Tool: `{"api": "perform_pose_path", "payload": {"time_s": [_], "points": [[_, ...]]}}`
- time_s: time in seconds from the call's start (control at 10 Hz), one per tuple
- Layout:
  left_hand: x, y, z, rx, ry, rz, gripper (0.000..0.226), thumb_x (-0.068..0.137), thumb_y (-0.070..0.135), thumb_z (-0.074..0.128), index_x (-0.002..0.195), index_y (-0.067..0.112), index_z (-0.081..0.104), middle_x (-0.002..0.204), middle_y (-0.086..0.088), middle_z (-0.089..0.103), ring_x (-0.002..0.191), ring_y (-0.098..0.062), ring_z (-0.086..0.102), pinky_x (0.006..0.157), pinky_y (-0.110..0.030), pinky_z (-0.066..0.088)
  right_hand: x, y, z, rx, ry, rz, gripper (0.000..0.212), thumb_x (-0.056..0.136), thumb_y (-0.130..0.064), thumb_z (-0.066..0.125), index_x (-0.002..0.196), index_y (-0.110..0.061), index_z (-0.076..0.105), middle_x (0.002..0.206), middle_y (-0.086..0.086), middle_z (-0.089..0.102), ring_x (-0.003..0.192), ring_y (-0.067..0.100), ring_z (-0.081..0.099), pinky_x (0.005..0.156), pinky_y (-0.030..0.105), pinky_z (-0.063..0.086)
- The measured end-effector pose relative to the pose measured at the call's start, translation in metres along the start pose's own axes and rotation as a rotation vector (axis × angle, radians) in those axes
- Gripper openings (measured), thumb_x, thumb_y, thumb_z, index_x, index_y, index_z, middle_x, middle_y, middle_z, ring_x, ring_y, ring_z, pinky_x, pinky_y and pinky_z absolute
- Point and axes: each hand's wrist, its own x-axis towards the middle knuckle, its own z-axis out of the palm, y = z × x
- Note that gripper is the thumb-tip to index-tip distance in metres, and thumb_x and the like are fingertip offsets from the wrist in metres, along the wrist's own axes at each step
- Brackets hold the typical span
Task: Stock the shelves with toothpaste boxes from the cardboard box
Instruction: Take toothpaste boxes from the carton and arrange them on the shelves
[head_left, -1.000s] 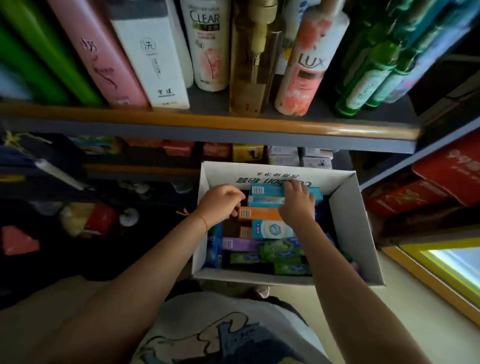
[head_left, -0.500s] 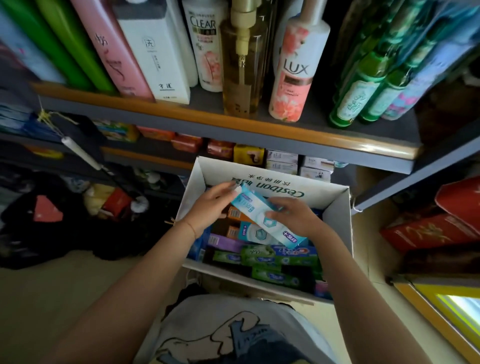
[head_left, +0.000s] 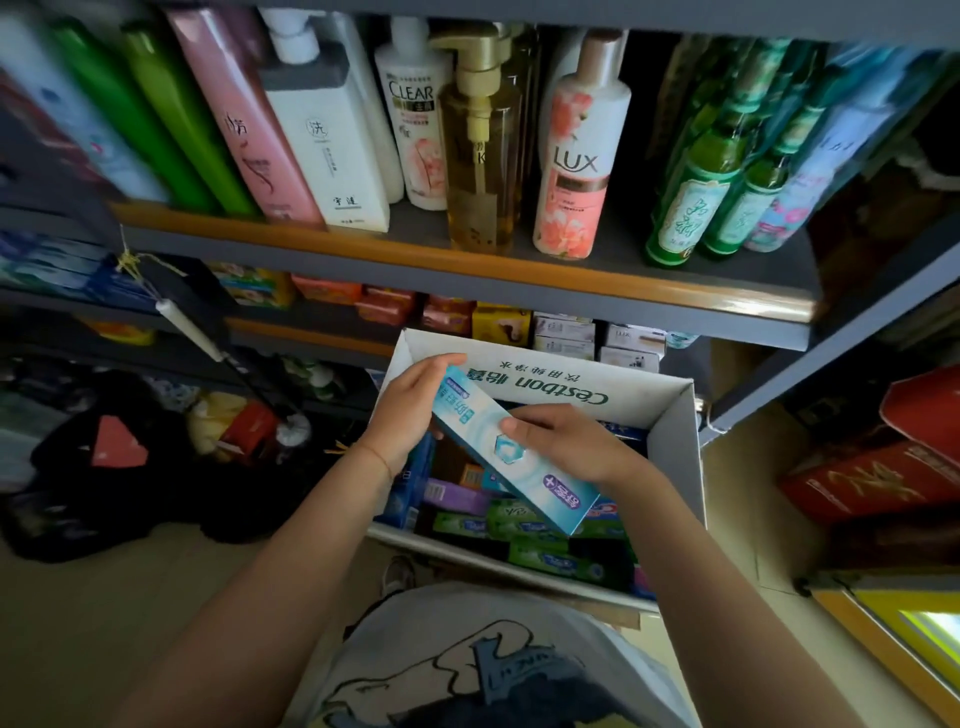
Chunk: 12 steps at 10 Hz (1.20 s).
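Background: store shelving and floor

Grey shelving (head_left: 467, 291) with orange edge trim is standing over a beige floor (head_left: 104, 597); daylight is entering at a yellow-framed window (head_left: 930, 623).

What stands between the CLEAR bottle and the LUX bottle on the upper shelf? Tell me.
In the head view, a clear pump bottle of golden liquid stands between the CLEAR bottle and the LUX bottle.

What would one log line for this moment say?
left hand: holds toothpaste box | right hand: holds it | above cardboard box
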Motion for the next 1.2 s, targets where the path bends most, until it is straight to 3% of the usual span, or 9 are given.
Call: {"api": "perform_pose_path", "payload": {"time_s": [0.2, 0.4, 0.5, 0.6, 0.7, 0.8, 0.9, 1.0, 1.2], "points": [[-0.004, 0.008, -0.019, 0.056, -0.282, -0.060, 0.029, 0.104, 0.036, 0.046, 0.130, 0.043, 0.057, 0.090, 0.008, 0.068, 0.079, -0.011, 0.066, 0.060, -0.031, 0.056, -0.007, -0.015, 0.004, -0.044, 0.016, -0.035, 0.028, 0.095, -0.040, 0.060, 0.105, -0.017, 0.073, 0.093, 0.003, 0.076, 0.079, 0.019, 0.073, 0.073, 0.031, 0.058], [0.006, 0.005, -0.032, -0.592, -0.142, -0.058, 0.036, 0.089, 0.040, 0.061, 0.122, 0.025, 0.063, 0.106, 0.000, 0.071, 0.095, -0.016, 0.069, 0.073, -0.032, 0.060, 0.011, -0.010, -0.010, 0.262, 0.010, 0.020, 0.048, 0.098, -0.055, 0.044, 0.107, -0.020, 0.074, 0.100, 0.003, 0.075, 0.090, 0.017, 0.071, 0.079, 0.031, 0.056], [0.006, 0.006, -0.042, -0.867, -0.125, -0.165, 0.041, 0.090, 0.055, 0.052, 0.112, 0.023, 0.065, 0.100, -0.001, 0.069, 0.090, -0.018, 0.069, 0.078, -0.033, 0.060, 0.038, 0.028, -0.036, -0.132, 0.324, 0.136, 0.032, 0.101, -0.039, 0.048, 0.105, -0.013, 0.066, 0.104, 0.010, 0.070, 0.084, 0.020, 0.065, 0.075, 0.034, 0.056], [0.005, 0.007, -0.038, -0.866, -0.108, -0.373, 0.043, 0.098, 0.056, 0.043, 0.098, 0.018, 0.063, 0.085, 0.002, 0.065, 0.067, -0.010, 0.069, 0.058, -0.023, 0.058, 0.060, 0.072, -0.048, -0.593, 0.427, 0.240, 0.035, 0.096, -0.024, 0.052, 0.127, -0.008, 0.058, 0.128, 0.013, 0.055, 0.105, 0.027, 0.057, 0.089, 0.037, 0.051], [0.000, -0.002, -0.025, -0.818, -0.041, -0.517, 0.036, 0.101, 0.047, 0.044, 0.096, 0.014, 0.059, 0.078, 0.002, 0.066, 0.060, -0.009, 0.068, 0.054, -0.023, 0.057, 0.071, 0.090, -0.037, -0.891, 0.283, 0.243, 0.043, 0.092, -0.025, 0.054, 0.133, -0.014, 0.049, 0.135, 0.009, 0.045, 0.122, 0.027, 0.044, 0.100, 0.044, 0.044], [0.002, -0.027, -0.016, -0.880, -0.115, -0.695, 0.038, 0.086, 0.049, 0.065, 0.096, 0.013, 0.057, 0.082, 0.001, 0.056, 0.062, -0.014, 0.064, 0.057, -0.024, 0.057, 0.078, 0.102, -0.024, -0.966, 0.238, 0.236, 0.042, 0.093, -0.028, 0.053, 0.132, -0.014, 0.047, 0.139, 0.008, 0.043, 0.128, 0.027, 0.040, 0.106, 0.048, 0.036], [0.025, -0.062, -0.011, -0.876, -0.087, -0.577, 0.071, 0.044, 0.067, 0.086, 0.090, 0.021, 0.056, 0.069, 0.006, 0.066, 0.059, -0.009, 0.066, 0.054, -0.025, 0.056, 0.085, 0.113, -0.021, -1.040, 0.294, 0.203, 0.039, 0.096, -0.028, 0.049, 0.132, -0.014, 0.047, 0.140, 0.008, 0.044, 0.128, 0.027, 0.042, 0.106, 0.046, 0.036], [0.019, -0.056, -0.011, -0.878, -0.221, -0.704, 0.066, 0.049, 0.056, 0.090, 0.088, 0.016, 0.055, 0.070, 0.002, 0.054, 0.049, -0.010, 0.059, 0.046, -0.024, 0.053, 0.092, 0.114, -0.024, -1.147, 0.281, 0.169, 0.040, 0.096, -0.036, 0.050, 0.131, -0.015, 0.051, 0.138, 0.006, 0.047, 0.129, 0.027, 0.042, 0.110, 0.044, 0.032], [-0.004, -0.038, -0.011, -0.918, -0.382, -0.587, 0.067, 0.082, 0.057, 0.052, 0.128, 0.007, 0.052, 0.086, -0.004, 0.053, 0.063, -0.012, 0.052, 0.057, -0.025, 0.049, 0.092, 0.116, -0.024, -1.130, 0.192, 0.180, 0.058, 0.087, -0.055, 0.062, 0.131, -0.018, 0.054, 0.137, 0.008, 0.044, 0.129, 0.028, 0.039, 0.109, 0.045, 0.034]]}}
